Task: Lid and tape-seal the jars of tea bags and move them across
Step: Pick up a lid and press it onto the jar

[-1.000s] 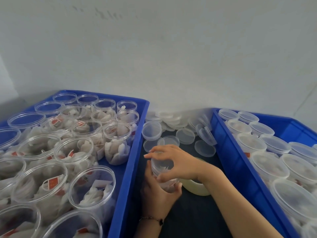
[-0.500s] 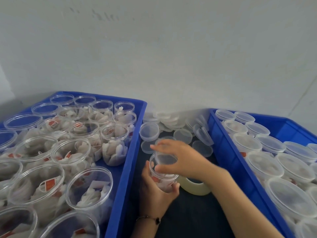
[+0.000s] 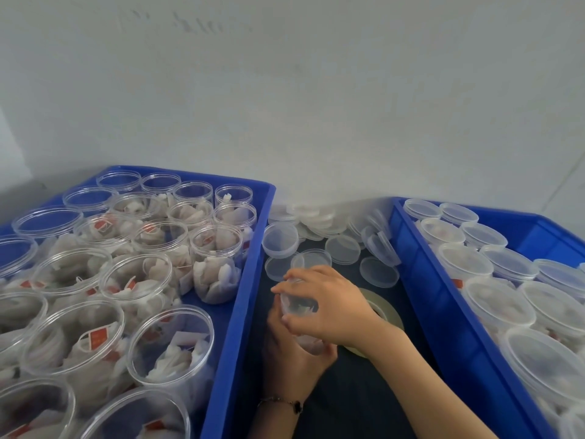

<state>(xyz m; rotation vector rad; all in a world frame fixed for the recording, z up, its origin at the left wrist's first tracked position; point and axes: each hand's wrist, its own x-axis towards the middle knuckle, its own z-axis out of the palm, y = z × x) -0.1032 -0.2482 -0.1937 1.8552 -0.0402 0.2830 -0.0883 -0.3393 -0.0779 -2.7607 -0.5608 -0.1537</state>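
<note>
Hands meet on one jar (image 3: 300,324) — left hand (image 3: 292,353) gripping, right hand (image 3: 329,304) clasping its top.

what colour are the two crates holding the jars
Both crates, left and right, are solid bright blue, seen clearly in the head view.

My left hand (image 3: 294,353) holds a clear jar (image 3: 302,327) of tea bags upright; my right hand (image 3: 329,308) presses its lid (image 3: 297,304) on.

Open jars (image 3: 216,262) fill the left crate (image 3: 235,315); lidded jars (image 3: 465,260) fill the right crate (image 3: 443,315); loose lids (image 3: 342,248) and the tape roll (image 3: 384,308) lie between
</note>
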